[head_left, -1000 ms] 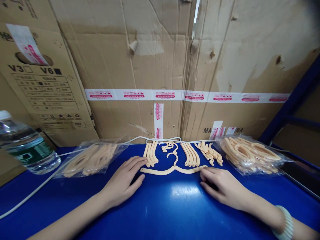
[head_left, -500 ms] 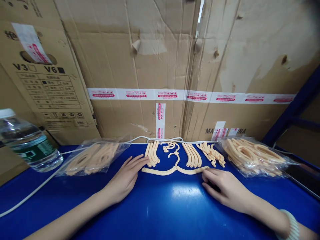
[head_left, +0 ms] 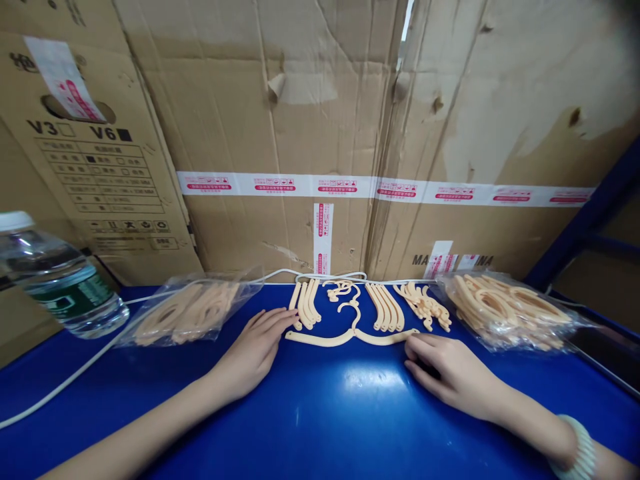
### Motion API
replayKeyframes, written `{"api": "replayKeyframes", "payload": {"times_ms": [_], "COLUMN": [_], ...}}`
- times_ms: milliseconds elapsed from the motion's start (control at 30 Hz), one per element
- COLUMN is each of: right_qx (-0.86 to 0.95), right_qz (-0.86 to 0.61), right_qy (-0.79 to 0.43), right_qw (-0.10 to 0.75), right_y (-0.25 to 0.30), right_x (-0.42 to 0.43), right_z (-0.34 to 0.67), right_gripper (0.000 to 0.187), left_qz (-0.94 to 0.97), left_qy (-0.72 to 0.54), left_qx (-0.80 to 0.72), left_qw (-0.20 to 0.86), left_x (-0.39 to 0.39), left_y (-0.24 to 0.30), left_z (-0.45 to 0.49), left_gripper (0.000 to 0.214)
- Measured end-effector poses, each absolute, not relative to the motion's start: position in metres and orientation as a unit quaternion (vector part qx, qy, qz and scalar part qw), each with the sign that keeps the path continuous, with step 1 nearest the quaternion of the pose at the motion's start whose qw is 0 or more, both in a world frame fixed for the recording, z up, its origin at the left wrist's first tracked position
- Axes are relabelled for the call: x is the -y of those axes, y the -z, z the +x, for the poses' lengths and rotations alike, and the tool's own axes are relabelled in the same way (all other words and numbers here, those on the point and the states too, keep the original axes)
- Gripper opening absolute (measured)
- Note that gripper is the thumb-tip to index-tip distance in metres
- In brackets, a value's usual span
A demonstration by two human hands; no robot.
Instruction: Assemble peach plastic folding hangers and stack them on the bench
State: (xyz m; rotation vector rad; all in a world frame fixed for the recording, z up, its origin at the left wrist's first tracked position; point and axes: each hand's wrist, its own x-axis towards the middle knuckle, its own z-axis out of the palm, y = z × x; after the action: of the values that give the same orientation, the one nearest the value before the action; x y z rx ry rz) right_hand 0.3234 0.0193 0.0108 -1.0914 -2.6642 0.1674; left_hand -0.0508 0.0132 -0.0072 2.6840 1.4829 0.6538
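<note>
A cream plastic folding hanger (head_left: pixel 355 335) lies spread on the blue table, its hook pointing away from me. My left hand (head_left: pixel 255 350) rests flat with fingers stretched out and open, fingertips touching or just beside the left row of loose hanger arms (head_left: pixel 307 305). At the hanger's right tip, my right hand (head_left: pixel 450 370) lies loosely curled, thumb apart from the fingers; they are beside or touching the tip and grip nothing that shows. A second row of hanger arms (head_left: pixel 385 308) and a pile of small hooks (head_left: pixel 424 307) lie behind. More hooks (head_left: pixel 344 290) sit between the rows.
Clear bags of hanger parts lie on both sides, one at left (head_left: pixel 187 313) and one at right (head_left: pixel 505 313). A water bottle (head_left: pixel 70 287) stands at far left, near a white cable (head_left: pixel 65 393). Cardboard (head_left: pixel 280 133) walls the back; a blue frame post (head_left: pixel 575 227) rises at right.
The view has shifted very slightly. My right fingertips sit a little lower against the hanger's right tip, which shows more fully. My left hand has stayed put.
</note>
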Motion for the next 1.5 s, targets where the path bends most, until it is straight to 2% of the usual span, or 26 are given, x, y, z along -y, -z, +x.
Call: {"api": "replayKeyframes", "payload": {"times_ms": [367,633,833,1167,1367,1500], "right_qx": [0.896,0.918,0.932,0.924,0.921,0.914], "right_qz": [-0.396,-0.381,-0.358,-0.374,-0.386,-0.399], "right_qy": [-0.089,0.013,0.042,0.071,0.046,0.007], "right_qw": [0.18,0.111,0.043,-0.03,-0.001,0.077], "right_y": [-0.039,-0.075,-0.068,-0.058,-0.068,-0.086], "right_x": [-0.024,-0.09,-0.139,-0.15,-0.161,-0.164], "right_z": [0.314,0.257,0.217,0.199,0.203,0.211], "right_gripper": [0.015,0.013,0.01,0.018,0.02,0.021], "left_qz": [0.849,0.834,0.83,0.826,0.82,0.812], "left_qy": [-0.251,-0.273,-0.275,-0.297,-0.315,-0.336], "left_qx": [-0.464,-0.478,-0.483,-0.479,-0.477,-0.477], "left_qw": [-0.03,-0.038,-0.039,-0.025,-0.016,-0.005], "left_x": [-0.011,-0.011,-0.009,-0.011,-0.012,-0.011], "left_y": [0.006,0.008,0.005,0.005,0.006,0.005], "left_z": [-0.048,-0.048,-0.046,-0.047,-0.048,-0.048], "left_gripper": [0.043,0.031,0.026,0.024,0.025,0.025]}}
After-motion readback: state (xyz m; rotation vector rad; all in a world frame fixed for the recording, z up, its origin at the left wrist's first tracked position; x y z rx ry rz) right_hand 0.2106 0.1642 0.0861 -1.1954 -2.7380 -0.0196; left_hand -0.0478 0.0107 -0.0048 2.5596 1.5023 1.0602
